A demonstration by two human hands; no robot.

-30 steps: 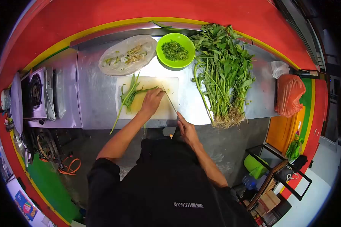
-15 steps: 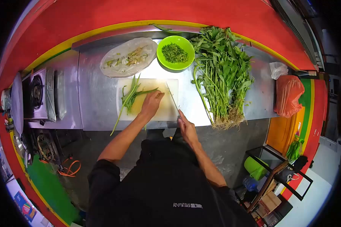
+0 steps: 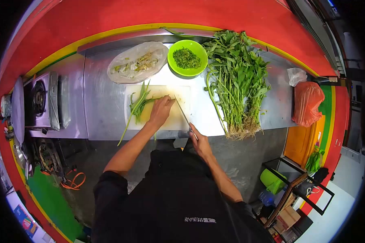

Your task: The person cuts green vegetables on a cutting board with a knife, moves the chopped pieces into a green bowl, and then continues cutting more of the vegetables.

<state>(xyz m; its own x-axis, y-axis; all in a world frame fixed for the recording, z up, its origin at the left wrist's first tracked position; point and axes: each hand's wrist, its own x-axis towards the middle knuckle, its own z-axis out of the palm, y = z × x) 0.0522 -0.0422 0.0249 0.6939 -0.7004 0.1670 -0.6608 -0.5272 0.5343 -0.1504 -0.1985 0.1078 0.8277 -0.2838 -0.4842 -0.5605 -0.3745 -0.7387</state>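
Note:
My left hand (image 3: 162, 110) is closed on green leafy stalks (image 3: 138, 104) that lie across the left part of a pale cutting board (image 3: 170, 121). In my right hand (image 3: 199, 141) is the handle of a knife (image 3: 183, 111); its blade slants up and left over the board, with the tip right beside my left fingertips. A bright green bowl (image 3: 171, 66) of finely chopped greens (image 3: 186, 58) stands behind the board. To its left lies a clear plastic bag (image 3: 127, 75) with pale trimmings and roots on it.
A large heap of leafy greens with roots (image 3: 241, 81) covers the counter right of the board. Farther right sits a red plastic bag (image 3: 308, 103). A gas stove (image 3: 42, 101) stands at the left end. A red wall (image 3: 150, 14) rises behind the steel counter.
The knife blade has shifted left, its tip now close to my left fingertips. My right hand has moved slightly down with it. My left hand stays nearly in place on the stalks.

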